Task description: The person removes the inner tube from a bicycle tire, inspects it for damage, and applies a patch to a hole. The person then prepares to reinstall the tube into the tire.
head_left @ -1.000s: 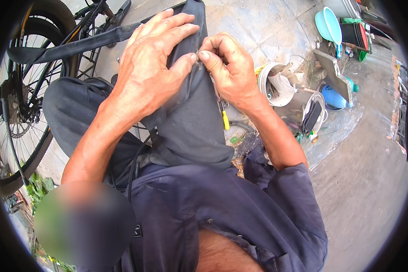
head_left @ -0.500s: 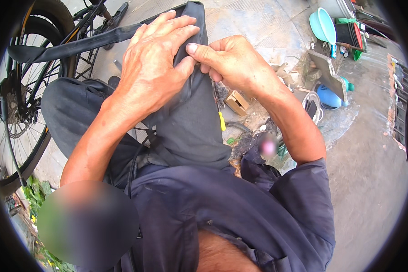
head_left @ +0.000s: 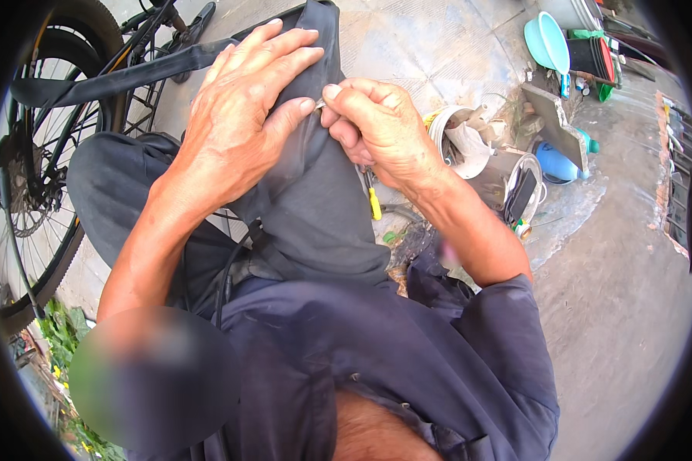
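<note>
A flattened black bicycle inner tube [head_left: 123, 81] stretches from the left and over my dark-trousered thigh [head_left: 315, 223]. My left hand [head_left: 238, 115] lies on the tube with its fingers stretched out, its thumb pointing toward my right hand. Just beside that thumb, my right hand [head_left: 380, 127] is closed in a pinch of thumb and forefinger. A tiny pale bit shows at its fingertips, too small to name. Below the right hand, a screwdriver with a yellow handle [head_left: 374, 204] is near my thigh.
A bicycle wheel [head_left: 34, 192] with a disc brake stands on the left. To the right are a white bucket [head_left: 469, 150], a blue jug [head_left: 557, 163], a stone slab [head_left: 555, 127] and a turquoise basin [head_left: 547, 44]. Green plants [head_left: 63, 326] grow at lower left.
My right hand has moved slightly down and to the left, its forearm drawn inward, uncovering the white bucket. The left hand has shifted a little to the left along the tube.
</note>
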Tool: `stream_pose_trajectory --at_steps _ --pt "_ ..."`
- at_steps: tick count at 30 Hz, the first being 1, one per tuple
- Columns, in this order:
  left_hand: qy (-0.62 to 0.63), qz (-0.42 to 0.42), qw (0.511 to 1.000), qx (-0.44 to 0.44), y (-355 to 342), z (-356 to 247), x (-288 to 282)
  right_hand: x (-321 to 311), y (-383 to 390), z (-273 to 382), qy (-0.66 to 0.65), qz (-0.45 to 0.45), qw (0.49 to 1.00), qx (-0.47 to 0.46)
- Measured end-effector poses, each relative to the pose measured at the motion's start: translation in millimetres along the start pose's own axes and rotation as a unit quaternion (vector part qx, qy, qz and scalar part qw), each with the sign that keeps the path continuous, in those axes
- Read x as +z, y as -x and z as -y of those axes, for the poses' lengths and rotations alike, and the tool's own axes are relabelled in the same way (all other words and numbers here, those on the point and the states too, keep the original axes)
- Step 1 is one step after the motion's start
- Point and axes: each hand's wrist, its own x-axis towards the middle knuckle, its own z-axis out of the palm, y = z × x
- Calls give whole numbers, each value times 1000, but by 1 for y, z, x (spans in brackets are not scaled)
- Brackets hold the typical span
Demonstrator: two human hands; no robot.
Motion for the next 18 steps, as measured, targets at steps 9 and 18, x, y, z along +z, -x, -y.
stream_pose_trajectory --at_steps 9,18 --pt "-20 7 1000 6 0 -4 -2 7 5 -23 -66 -39 996 -51" --pt "-42 17 999 15 -1 -7 -1 -5 5 -32 -134 5 990 -42"
